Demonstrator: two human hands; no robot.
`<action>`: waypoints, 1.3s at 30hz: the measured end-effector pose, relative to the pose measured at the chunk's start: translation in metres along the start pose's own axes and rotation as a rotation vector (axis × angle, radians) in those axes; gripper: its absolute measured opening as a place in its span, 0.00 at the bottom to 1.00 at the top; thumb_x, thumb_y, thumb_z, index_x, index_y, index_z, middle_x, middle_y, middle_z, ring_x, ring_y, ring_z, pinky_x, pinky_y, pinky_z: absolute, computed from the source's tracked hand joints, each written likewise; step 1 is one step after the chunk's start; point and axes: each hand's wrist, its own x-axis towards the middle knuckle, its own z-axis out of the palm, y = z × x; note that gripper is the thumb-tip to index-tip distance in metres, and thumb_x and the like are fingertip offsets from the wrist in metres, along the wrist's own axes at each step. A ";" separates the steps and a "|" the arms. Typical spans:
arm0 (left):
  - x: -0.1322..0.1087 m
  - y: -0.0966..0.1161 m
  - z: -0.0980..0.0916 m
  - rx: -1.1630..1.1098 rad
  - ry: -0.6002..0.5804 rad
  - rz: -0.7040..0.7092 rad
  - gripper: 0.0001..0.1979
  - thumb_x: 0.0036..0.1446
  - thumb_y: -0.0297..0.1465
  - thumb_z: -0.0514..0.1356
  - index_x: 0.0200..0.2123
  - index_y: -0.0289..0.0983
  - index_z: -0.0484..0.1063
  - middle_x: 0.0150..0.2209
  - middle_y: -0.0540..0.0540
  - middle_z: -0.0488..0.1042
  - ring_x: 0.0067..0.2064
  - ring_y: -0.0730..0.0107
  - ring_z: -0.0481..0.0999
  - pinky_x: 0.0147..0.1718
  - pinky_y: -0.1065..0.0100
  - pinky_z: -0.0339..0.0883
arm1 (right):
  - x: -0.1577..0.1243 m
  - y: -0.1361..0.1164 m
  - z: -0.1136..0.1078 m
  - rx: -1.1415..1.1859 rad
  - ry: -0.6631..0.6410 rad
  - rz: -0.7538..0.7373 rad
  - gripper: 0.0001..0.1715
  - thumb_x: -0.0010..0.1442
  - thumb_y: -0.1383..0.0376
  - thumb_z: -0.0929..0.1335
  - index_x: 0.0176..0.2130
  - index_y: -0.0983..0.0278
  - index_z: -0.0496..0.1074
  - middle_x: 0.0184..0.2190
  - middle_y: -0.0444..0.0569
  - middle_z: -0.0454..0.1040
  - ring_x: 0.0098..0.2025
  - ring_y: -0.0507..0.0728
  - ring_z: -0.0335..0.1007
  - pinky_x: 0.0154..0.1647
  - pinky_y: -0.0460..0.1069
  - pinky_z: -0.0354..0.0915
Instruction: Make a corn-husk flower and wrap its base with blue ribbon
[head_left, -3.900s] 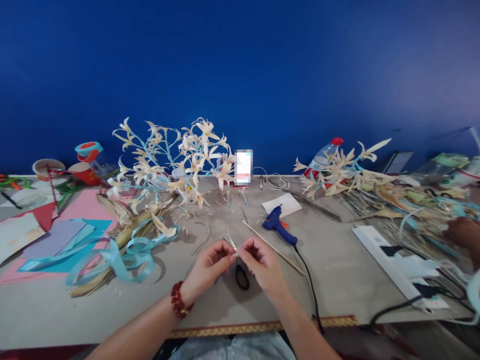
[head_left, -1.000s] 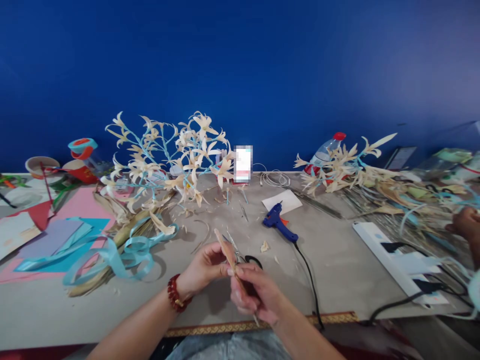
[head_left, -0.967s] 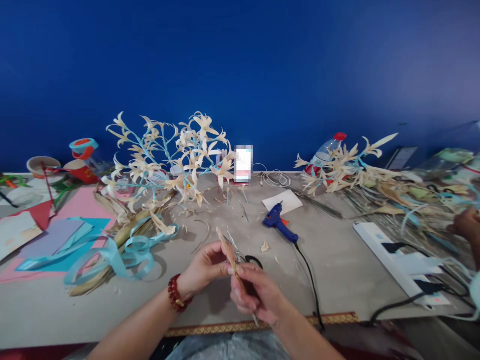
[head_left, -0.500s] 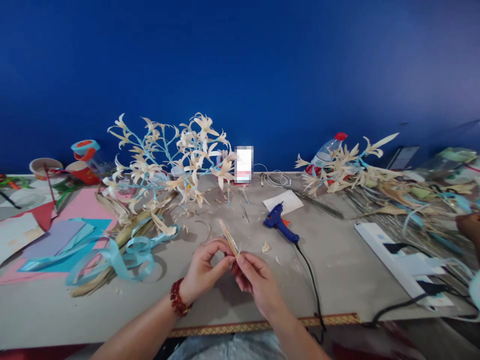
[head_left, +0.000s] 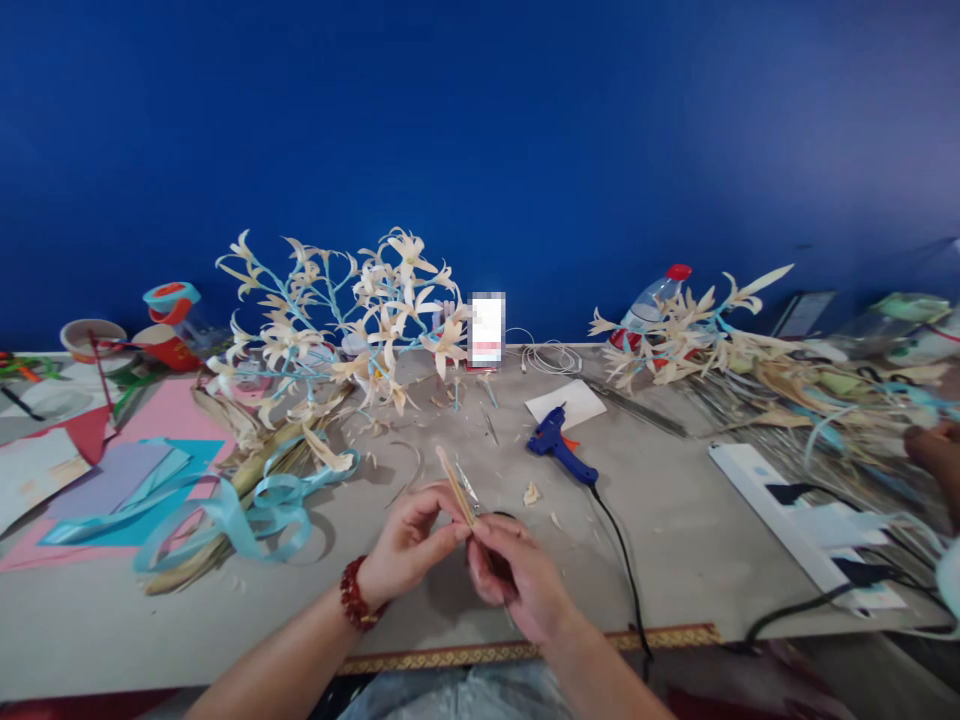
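My left hand (head_left: 427,530), with a red bead bracelet at the wrist, is closed in a pinch on a narrow strip of pale dried husk (head_left: 453,478). The strip points up and away from me. My right hand (head_left: 517,570) is closed, its thumb and fingertip meeting the strip's lower end. Silver blades of small scissors (head_left: 468,484) stick out beyond that hand, just right of the strip. The scissors' handles are mostly hidden by my right hand. Beyond both hands, several husk flowers on pale blue stems (head_left: 390,320) stand at the back.
A blue glue gun (head_left: 559,445) lies on white paper (head_left: 589,402), its cord running toward me. A white power strip (head_left: 780,520) is at the right, near another person's hand (head_left: 934,450). Blue ribbon (head_left: 225,515) and coloured paper (head_left: 127,475) lie left. A phone (head_left: 486,330) stands upright behind.
My right hand has turned and shifted slightly toward me. The scissor blades now show apart from the husk strip, which stands a bit steeper. The other person's hand has moved slightly left.
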 end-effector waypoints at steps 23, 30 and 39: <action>0.002 -0.003 -0.001 -0.162 0.030 -0.146 0.07 0.55 0.33 0.66 0.30 0.36 0.75 0.31 0.47 0.75 0.34 0.68 0.72 0.36 0.66 0.67 | -0.011 -0.002 -0.002 -0.454 -0.002 -0.257 0.29 0.59 0.43 0.67 0.27 0.65 0.70 0.16 0.38 0.60 0.19 0.47 0.52 0.20 0.44 0.47; 0.002 0.000 -0.002 -0.065 -0.068 -0.114 0.07 0.57 0.34 0.65 0.32 0.35 0.75 0.32 0.44 0.75 0.37 0.65 0.73 0.39 0.64 0.67 | -0.008 -0.005 -0.002 -0.294 0.016 -0.084 0.30 0.55 0.44 0.70 0.20 0.65 0.67 0.14 0.39 0.60 0.15 0.45 0.49 0.15 0.44 0.41; 0.006 -0.008 -0.006 -0.193 0.056 -0.150 0.12 0.55 0.37 0.67 0.27 0.36 0.73 0.26 0.48 0.71 0.31 0.69 0.70 0.35 0.66 0.64 | -0.026 -0.049 -0.063 -0.384 0.179 -0.240 0.30 0.58 0.42 0.65 0.19 0.61 0.65 0.10 0.38 0.54 0.13 0.48 0.45 0.15 0.45 0.44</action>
